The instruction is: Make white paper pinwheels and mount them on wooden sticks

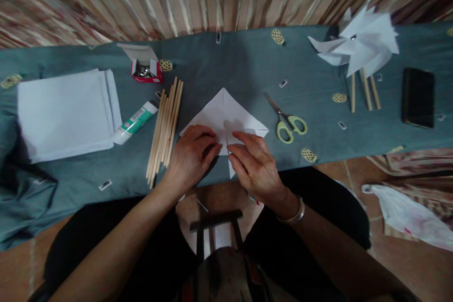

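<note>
A white square sheet of paper (pixel 223 111) with crease lines lies cornerwise at the table's front edge, its lower part partly folded. On its left side, my left hand (pixel 193 153) is closed on the paper, thumb and forefinger close together near the lower fold. My right hand (pixel 256 165), with a bracelet at the wrist, grips the paper near the middle crease, fingers bent and close together. A small white point of the sheet shows beneath its fingertips. Scissors (pixel 286 120) with green handles lie partly open right of the paper.
Left of the paper are wooden sticks (pixel 164 132), a glue tube (pixel 136 122), an open red box (pixel 146 71) of small metal pieces and stacked white paper (pixel 65 113). At right are a paper pinwheel (pixel 368 40), several sticks (pixel 366 92) and a dark phone (pixel 418 97).
</note>
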`<state>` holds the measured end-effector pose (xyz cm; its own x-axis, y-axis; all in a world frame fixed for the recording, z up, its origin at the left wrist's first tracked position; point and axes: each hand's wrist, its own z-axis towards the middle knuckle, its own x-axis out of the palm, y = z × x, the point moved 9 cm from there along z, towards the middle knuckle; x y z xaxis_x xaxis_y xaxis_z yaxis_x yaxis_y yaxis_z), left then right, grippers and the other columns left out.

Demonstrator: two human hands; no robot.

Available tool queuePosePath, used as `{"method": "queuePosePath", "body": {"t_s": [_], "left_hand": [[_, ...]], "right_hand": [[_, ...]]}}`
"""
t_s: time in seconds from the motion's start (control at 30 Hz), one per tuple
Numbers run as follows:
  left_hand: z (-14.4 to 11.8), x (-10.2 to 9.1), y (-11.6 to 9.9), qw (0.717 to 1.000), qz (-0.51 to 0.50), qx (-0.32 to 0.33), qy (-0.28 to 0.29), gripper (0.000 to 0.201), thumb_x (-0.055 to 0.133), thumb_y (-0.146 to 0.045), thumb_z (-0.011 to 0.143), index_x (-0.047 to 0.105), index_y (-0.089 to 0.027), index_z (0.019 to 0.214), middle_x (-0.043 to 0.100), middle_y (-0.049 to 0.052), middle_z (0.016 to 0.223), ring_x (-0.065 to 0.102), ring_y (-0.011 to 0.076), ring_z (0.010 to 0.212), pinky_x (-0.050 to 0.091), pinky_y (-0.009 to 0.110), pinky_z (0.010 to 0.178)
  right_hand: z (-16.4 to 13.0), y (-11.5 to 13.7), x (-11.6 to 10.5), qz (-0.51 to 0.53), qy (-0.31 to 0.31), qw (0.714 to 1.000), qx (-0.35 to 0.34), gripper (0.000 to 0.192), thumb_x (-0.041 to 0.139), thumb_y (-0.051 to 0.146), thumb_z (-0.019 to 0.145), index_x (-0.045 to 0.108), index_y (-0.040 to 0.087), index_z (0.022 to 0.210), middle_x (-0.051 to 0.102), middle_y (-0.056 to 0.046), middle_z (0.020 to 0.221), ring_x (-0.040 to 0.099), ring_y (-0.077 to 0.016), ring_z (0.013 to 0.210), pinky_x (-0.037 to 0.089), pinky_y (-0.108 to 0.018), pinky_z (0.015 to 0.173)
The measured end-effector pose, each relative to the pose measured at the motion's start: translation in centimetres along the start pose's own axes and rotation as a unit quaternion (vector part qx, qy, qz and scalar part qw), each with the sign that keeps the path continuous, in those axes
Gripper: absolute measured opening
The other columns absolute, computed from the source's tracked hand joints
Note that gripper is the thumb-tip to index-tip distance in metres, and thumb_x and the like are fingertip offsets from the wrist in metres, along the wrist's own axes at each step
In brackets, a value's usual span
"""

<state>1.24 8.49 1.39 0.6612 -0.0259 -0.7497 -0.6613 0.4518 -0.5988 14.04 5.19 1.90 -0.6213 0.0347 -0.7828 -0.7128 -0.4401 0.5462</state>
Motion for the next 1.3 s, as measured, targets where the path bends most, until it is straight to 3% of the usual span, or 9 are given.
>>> {"method": "queuePosePath", "body": {"t_s": [0.53,0.97,1.13,1.3], "left_hand": [[0.3,0.4,0.3,1.000,0.009,-0.005,0.015,0.016,0.060,-0.027,0.089,0.067,-0.018,0.079,0.067,0.006,0.092,0.062,0.0202,0.088,0.052,0.036,0.081],[0.7,0.5,-0.1,0.999,0.032,0.017,0.024,0.016,0.060,-0.026,0.089,0.066,-0.017,0.078,0.067,0.005,0.089,0.061,0.0196,0.085,0.052,0.035,0.080],[0.7,0.5,-0.1,0.999,0.030,0.018,0.021,0.015,0.060,-0.025,0.089,0.066,-0.016,0.078,0.066,0.006,0.089,0.061,0.0197,0.085,0.051,0.035,0.079],[0.7,0.6,-0.2,0.999,0.032,0.025,0.023,0.015,0.059,-0.025,0.089,0.065,-0.016,0.078,0.066,0.006,0.089,0.061,0.0197,0.085,0.052,0.036,0.079]], "right_hand": [[0.2,0.0,0.0,-0.008,0.003,1.000,-0.001,0.025,0.051,0.018,0.094,0.069,0.020,0.110,0.062,-0.012,0.130,0.056,-0.0284,0.119,0.050,-0.050,0.103],[0.5,0.5,0.5,-0.045,-0.008,0.998,-0.043,0.031,0.045,0.014,0.095,0.066,0.010,0.117,0.056,-0.019,0.134,0.050,-0.0291,0.124,0.047,-0.049,0.107],[0.7,0.1,0.8,-0.047,0.000,0.999,-0.025,0.032,0.043,0.015,0.096,0.064,0.016,0.119,0.053,-0.014,0.137,0.047,-0.0280,0.126,0.046,-0.050,0.108],[1.0,0.1,1.0,-0.061,0.007,0.998,-0.028,0.032,0.043,0.015,0.096,0.062,0.014,0.121,0.051,-0.016,0.139,0.045,-0.0289,0.128,0.047,-0.049,0.107]]}}
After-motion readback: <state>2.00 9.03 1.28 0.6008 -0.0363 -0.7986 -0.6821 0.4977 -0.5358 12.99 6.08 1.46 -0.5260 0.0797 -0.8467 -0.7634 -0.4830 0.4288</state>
